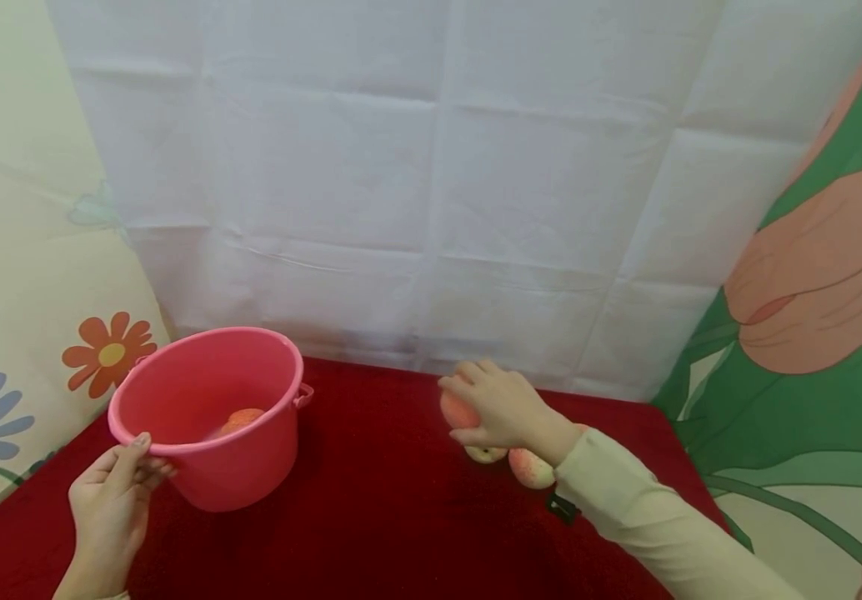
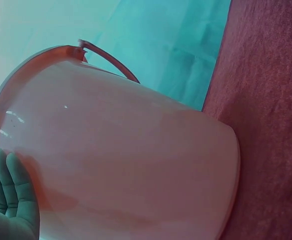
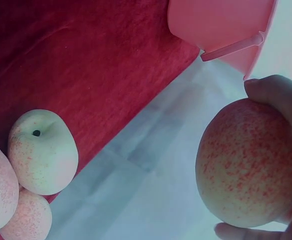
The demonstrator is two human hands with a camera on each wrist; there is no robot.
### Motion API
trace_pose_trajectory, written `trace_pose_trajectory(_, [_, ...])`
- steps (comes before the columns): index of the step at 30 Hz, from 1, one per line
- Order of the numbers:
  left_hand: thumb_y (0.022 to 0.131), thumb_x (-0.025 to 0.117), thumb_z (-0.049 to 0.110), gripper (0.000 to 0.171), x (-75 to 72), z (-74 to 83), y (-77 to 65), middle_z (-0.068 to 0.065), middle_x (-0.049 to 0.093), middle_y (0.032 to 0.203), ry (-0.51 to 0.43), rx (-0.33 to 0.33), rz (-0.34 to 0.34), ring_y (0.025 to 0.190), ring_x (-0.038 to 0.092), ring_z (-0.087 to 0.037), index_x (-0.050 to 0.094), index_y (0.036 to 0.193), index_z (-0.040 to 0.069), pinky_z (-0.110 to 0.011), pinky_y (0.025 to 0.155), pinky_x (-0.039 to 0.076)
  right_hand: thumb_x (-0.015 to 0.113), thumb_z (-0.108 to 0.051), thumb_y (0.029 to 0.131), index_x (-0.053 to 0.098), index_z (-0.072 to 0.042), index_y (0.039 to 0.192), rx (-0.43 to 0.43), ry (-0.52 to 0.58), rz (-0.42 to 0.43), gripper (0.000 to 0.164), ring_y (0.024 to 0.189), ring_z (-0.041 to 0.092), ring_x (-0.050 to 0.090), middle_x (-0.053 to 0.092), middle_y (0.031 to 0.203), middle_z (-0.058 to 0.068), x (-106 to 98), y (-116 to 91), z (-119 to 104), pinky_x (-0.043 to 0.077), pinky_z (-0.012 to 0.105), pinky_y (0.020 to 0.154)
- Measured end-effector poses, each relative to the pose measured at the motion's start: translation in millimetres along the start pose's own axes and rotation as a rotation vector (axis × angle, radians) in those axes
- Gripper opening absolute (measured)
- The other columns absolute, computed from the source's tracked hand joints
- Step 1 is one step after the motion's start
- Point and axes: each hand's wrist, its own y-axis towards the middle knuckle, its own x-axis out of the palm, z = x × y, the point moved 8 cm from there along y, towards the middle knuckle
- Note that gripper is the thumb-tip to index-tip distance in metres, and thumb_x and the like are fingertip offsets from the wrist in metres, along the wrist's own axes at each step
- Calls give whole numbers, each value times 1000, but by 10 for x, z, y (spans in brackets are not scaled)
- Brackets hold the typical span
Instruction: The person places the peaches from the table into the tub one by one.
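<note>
A pink bucket (image 1: 251,467) stands on the red cloth at the left, with an orange-red round fruit (image 1: 242,419) inside it. My left hand (image 1: 112,500) pinches the bucket's near rim, thumb on top and fingers beneath. In the right wrist view a speckled peach (image 3: 250,165) is gripped between the thumb and fingers of my right hand (image 1: 502,406), raised above the cloth. Under that hand and wrist lie more peaches, a pale one (image 3: 43,152) with its stem hollow showing and a pink one (image 1: 531,468) beside it. The sleeve partly hides this group.
Red cloth (image 1: 371,517) covers the table. A creased white sheet (image 1: 431,208) hangs behind it, and flower-printed panels (image 1: 814,275) stand at both sides. The bucket's handle (image 2: 111,60) hangs down its far side. A small black object (image 1: 562,507) shows under the right sleeve.
</note>
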Motion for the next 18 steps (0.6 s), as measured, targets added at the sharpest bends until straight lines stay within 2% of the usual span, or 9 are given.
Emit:
trace_pose_trajectory(3, [88, 58, 8, 16, 223, 155, -167, -8, 65, 63, -14, -31, 25, 55, 65, -18, 68, 80, -2, -30, 58, 55, 71, -43, 72, 57, -12, 117, -4, 7, 2, 56, 93, 24, 53, 54, 108, 6, 7, 37, -15, 48, 28, 50])
trace_pose_trajectory(5, [88, 58, 8, 17, 328, 227, -239, -7, 65, 62, -18, -32, 18, 55, 64, -17, 69, 78, 0, -29, 57, 55, 71, -43, 73, 58, -12, 117, -5, 14, -1, 56, 94, 23, 53, 54, 108, 5, 13, 62, -28, 49, 28, 51])
trace_pose_trajectory(8, [89, 57, 7, 18, 356, 242, -248, -7, 65, 61, -29, -10, 0, 55, 65, -17, 69, 76, 0, -28, 57, 55, 70, -43, 74, 57, -12, 118, -6, 17, -20, 56, 97, 23, 52, 53, 110, 5, 19, 99, -52, 49, 28, 52])
trace_pose_trajectory(10, [89, 57, 6, 17, 278, 187, -190, -9, 65, 62, -36, -12, -1, 55, 65, -18, 68, 78, -1, -30, 58, 55, 69, -43, 75, 56, -12, 120, -6, 18, -39, 56, 98, 23, 51, 53, 112, 6, 25, 123, -67, 49, 27, 53])
trace_pose_trajectory(15, [88, 59, 8, 14, -67, -40, 66, -10, 66, 65, 2, 29, -12, 58, 66, -20, 69, 81, -1, -34, 60, 55, 68, -44, 76, 53, -13, 124, 1, 15, -73, 58, 101, 23, 50, 51, 116, 7, 25, 175, -93, 49, 27, 54])
trace_pose_trajectory(18, [87, 60, 8, 14, -192, -133, 163, -11, 66, 67, -13, 38, -24, 59, 66, -22, 68, 84, -2, -36, 60, 55, 68, -44, 76, 53, -13, 124, 1, 16, -71, 59, 102, 23, 50, 51, 116, 7, 15, 202, -109, 49, 27, 55])
